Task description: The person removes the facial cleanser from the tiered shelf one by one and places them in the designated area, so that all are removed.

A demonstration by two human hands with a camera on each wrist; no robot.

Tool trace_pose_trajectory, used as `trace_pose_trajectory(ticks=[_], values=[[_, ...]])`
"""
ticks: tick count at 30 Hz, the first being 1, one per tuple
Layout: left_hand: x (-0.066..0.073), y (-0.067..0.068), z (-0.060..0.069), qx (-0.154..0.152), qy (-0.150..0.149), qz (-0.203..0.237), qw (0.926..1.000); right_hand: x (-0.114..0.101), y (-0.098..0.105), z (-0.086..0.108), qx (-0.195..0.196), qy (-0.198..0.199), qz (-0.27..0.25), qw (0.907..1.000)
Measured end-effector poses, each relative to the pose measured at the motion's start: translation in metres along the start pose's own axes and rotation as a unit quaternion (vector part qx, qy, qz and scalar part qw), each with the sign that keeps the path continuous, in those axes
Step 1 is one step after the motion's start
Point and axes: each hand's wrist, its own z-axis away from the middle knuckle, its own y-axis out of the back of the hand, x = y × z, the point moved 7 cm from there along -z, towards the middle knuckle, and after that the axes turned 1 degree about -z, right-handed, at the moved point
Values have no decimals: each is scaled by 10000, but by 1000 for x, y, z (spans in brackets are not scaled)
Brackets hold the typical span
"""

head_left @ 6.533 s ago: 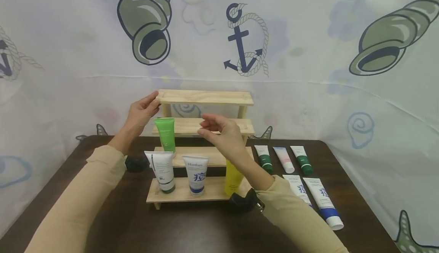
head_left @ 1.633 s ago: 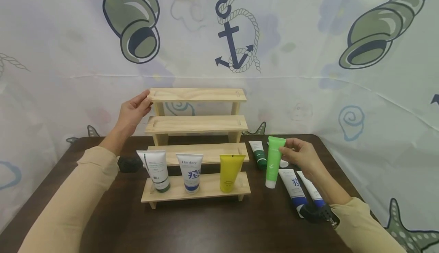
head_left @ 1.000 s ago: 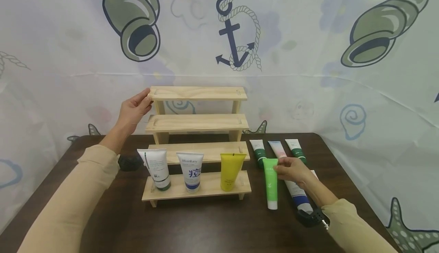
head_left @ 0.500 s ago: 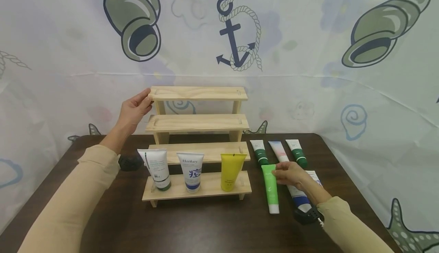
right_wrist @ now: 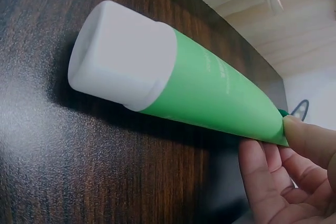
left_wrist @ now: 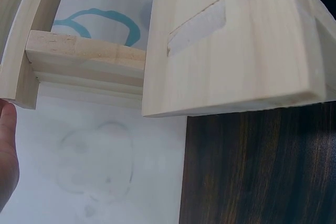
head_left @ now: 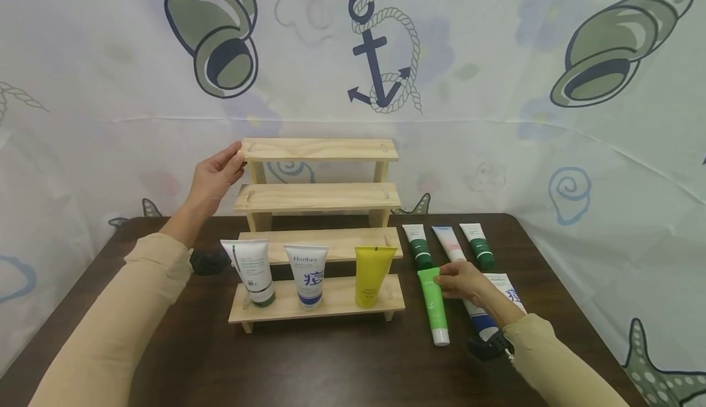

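Note:
My left hand (head_left: 214, 177) grips the left end of the top shelf of a stepped wooden rack (head_left: 320, 195); in the left wrist view only a bit of that hand (left_wrist: 6, 150) shows. At the right, my right hand (head_left: 466, 284) pinches the flat end of a green squeeze tube (head_left: 432, 303). The tube lies along the dark table, its white cap towards me. Close up in the right wrist view, thumb and fingers hold the crimped end, and the cap (right_wrist: 121, 53) is low over the wood. Along the rack's bottom shelf stand a white tube (head_left: 250, 272), a white-and-blue tube (head_left: 306, 276) and a yellow tube (head_left: 374, 277).
Behind the green tube lie a white-and-green tube (head_left: 419, 247), a pink-and-white tube (head_left: 450, 244) and another white-and-green tube (head_left: 478, 247). Two white-and-blue tubes lie partly hidden by my right hand and arm, one (head_left: 504, 290) on the right. A patterned cloth (head_left: 485, 149) hangs behind the table.
The green tube, earlier standing on the rack, has come right in my right hand and down onto the table. Lately it shifts only slightly. My left hand keeps its hold on the rack.

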Motion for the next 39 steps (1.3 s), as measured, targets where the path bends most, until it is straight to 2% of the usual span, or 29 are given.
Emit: trace_pose_trajectory(ticks=[6, 32, 39], values=[[1, 0, -1, -15, -6, 33, 10000, 0, -1, -2, 29, -78, 95, 9999], [1, 0, 0, 9, 134, -53, 9999, -11, -6, 4, 206, 423, 582, 9972], [1, 0, -1, 91, 117, -521, 9985, -10, -5, 4, 279, 487, 621, 9965]])
